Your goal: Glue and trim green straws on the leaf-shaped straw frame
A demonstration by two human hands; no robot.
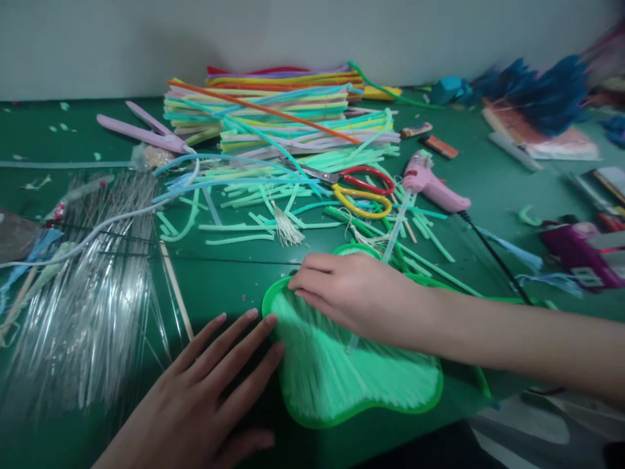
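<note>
A ginkgo-leaf-like fan (361,384) of mint-green fuzzy strips, edged in brighter green, lies on the table in front of me. Over its upper part my right hand (351,293) is closed, fingertips bent down near the top left edge; what they pinch is hidden. A thin dark wire (234,260) runs from the left up to this hand's knuckles. My left hand (215,384) lies with fingers spread, its fingertips at the fan's left rim. A long translucent glue stick (398,225) extends from the pink glue gun (437,185) and passes beneath my right hand.
Bundles of coloured pipe cleaners (273,104) lie at the back, with loose mint pieces before them. Red-and-yellow-handled scissors (364,205) rest among these. Clear shiny strands (92,293) cover the left; a pink hair-straightener-like tool (141,133) lies behind. A purple box (581,254) sits right.
</note>
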